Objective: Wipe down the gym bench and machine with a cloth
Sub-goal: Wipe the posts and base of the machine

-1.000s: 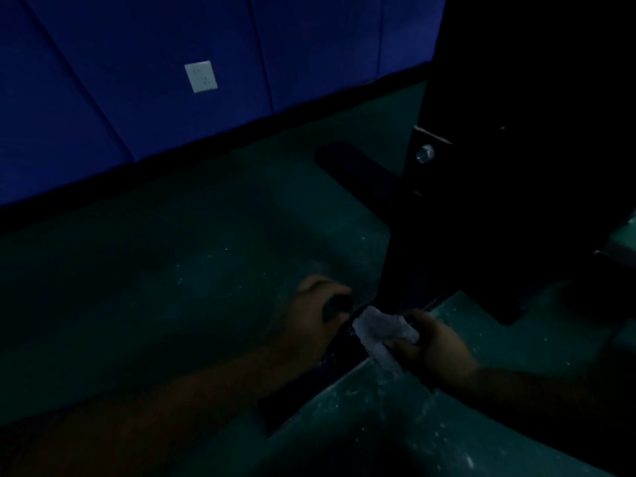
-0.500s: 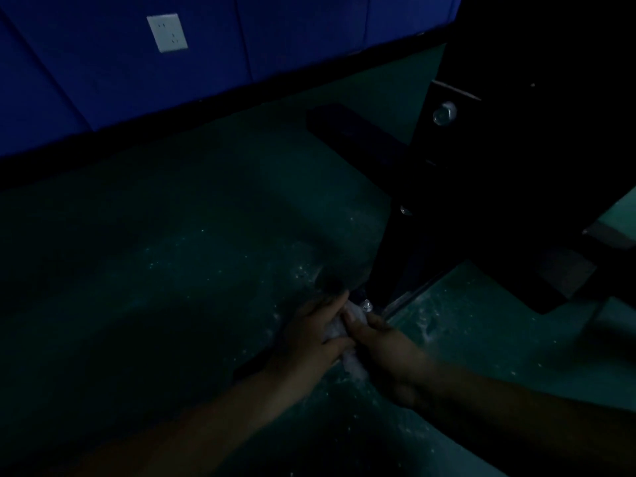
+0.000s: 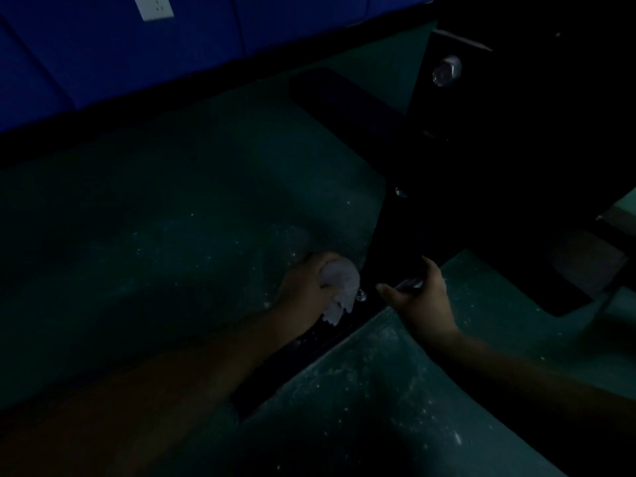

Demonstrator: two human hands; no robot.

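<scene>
In a very dim room, the person's left hand (image 3: 304,290) grips a crumpled white cloth (image 3: 339,290) low against the black machine frame (image 3: 447,187), just beside a small bolt (image 3: 361,297) on the base rail that lies on the dusty green floor (image 3: 172,235). The right hand (image 3: 418,297) is loosely spread, fingers reaching to the dark frame and closed on nothing. In this gloom the cloth could snag on the bolt or miss patches, and knuckles might knock the hard metal edges.
</scene>
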